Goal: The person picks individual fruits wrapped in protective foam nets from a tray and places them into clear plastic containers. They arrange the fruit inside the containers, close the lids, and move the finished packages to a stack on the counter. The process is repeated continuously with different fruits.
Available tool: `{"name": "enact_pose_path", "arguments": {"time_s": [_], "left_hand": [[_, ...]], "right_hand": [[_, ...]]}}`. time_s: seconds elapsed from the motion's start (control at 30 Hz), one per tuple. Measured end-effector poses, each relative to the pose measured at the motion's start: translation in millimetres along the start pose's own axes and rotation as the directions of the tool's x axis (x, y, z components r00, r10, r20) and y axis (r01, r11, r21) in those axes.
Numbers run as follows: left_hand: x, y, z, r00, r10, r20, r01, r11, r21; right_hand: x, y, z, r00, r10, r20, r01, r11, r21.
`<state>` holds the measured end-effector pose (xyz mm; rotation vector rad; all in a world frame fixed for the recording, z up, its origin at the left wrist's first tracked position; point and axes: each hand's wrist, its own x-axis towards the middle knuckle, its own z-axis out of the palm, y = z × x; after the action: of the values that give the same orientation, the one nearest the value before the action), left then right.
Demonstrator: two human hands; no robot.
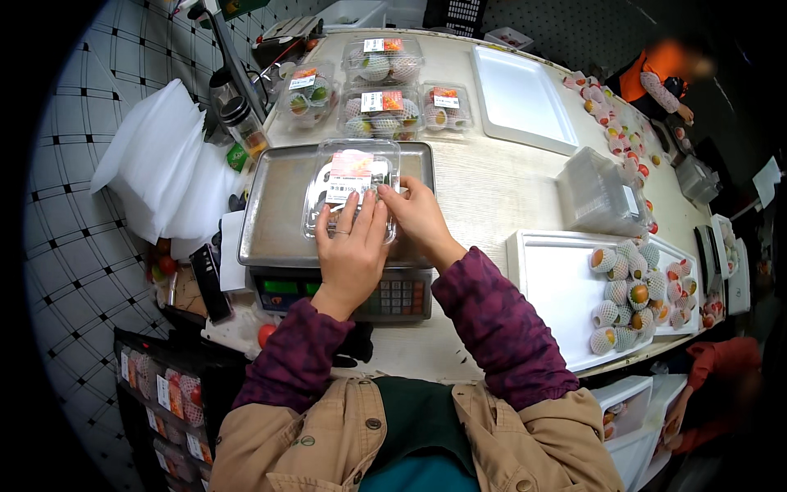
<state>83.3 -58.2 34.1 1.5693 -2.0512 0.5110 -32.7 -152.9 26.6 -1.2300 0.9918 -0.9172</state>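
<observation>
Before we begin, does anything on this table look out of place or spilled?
One red fruit looks stray: it lies alone near the scale, apart from the netted fruit in the tray. No spill stands out.

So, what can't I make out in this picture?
In the head view:
Contents of the clear box: largely covered by its label, the left grip and the right grip.
Part of the scale's front panel: behind the left wrist.
Head of the co-worker in orange: blurred.
Lower part of the black crate: cut off by the lower edge.
</observation>
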Motion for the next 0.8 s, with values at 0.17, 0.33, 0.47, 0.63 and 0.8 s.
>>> {"name": "enact_pose_path", "arguments": {"time_s": [0.17,0.33,0.47,0.63,0.8], "left_hand": [[2.1,-32.9,-28.7,0.944,-0.284,-0.164,0.220,0.919,-0.328],[9.5,-48.3,-22.1,0.580,-0.607,0.544,0.625,-0.097,-0.775],[23.9,5.1,-18.2,0.884,-0.356,0.301,0.331,0.025,-0.943],[38.2,36.8,-20.4,0.933,-0.149,0.327,0.352,0.184,-0.918],[25.1,38.4,-12.8,0.897,-0.126,0.425,0.437,0.094,-0.895]], "right_hand": [[-27.3,0.1,1.2,0.998,0.053,0.045,-0.048,0.992,-0.113],[-44.5,-12.2,8.3,0.997,-0.071,-0.007,0.071,0.997,0.020],[-61.9,-32.4,-36.3,0.989,-0.035,-0.145,0.101,0.873,0.478],[-77.2,-13.4,-98.3,0.883,0.048,-0.467,0.248,0.797,0.551],[-60.3,30.1,-133.9,0.807,0.154,-0.571,0.185,0.852,0.490]]}}
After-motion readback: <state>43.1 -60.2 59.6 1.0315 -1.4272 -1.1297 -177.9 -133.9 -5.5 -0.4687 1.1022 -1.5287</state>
